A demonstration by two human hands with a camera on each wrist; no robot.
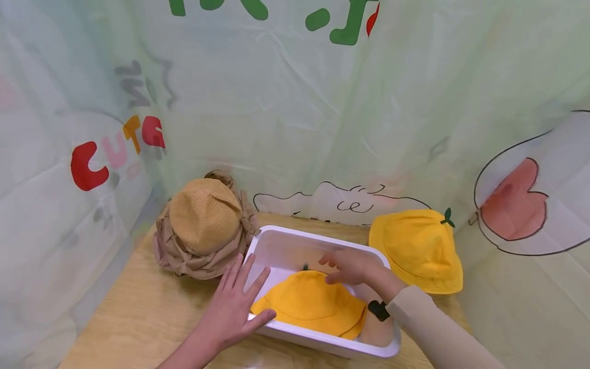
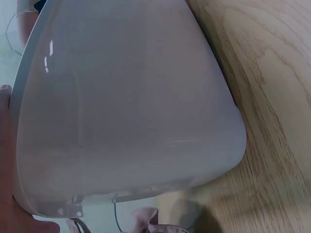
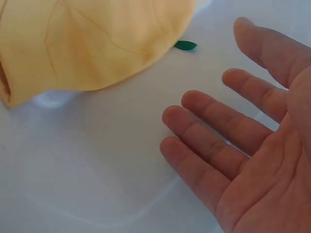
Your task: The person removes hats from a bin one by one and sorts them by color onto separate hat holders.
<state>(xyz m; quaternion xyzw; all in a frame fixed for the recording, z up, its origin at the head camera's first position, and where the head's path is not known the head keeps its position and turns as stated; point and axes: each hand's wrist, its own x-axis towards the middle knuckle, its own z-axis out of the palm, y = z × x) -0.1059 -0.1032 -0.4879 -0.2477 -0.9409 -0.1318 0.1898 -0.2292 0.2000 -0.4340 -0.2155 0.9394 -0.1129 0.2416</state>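
A yellow bucket hat (image 1: 313, 302) with a small green sprout lies folded flat inside a white plastic bin (image 1: 322, 236). Its curved crown and sprout also show in the right wrist view (image 3: 107, 39). My right hand (image 1: 352, 266) hovers over the bin with fingers spread loosely, apart from the hat and holding nothing. My left hand (image 1: 232, 307) rests at the bin's left front corner, fingers straight and spread. In the left wrist view the bin's outer wall (image 2: 131, 107) fills most of the picture, with part of the left hand at the left edge.
Another yellow hat (image 1: 415, 251) with a green sprout sits right of the bin on the wooden table (image 1: 138, 307). On the left, a tan knit hat (image 1: 205, 215) lies on top of a brown fabric hat (image 1: 184, 256). A printed curtain (image 1: 295, 113) hangs behind and at the sides.
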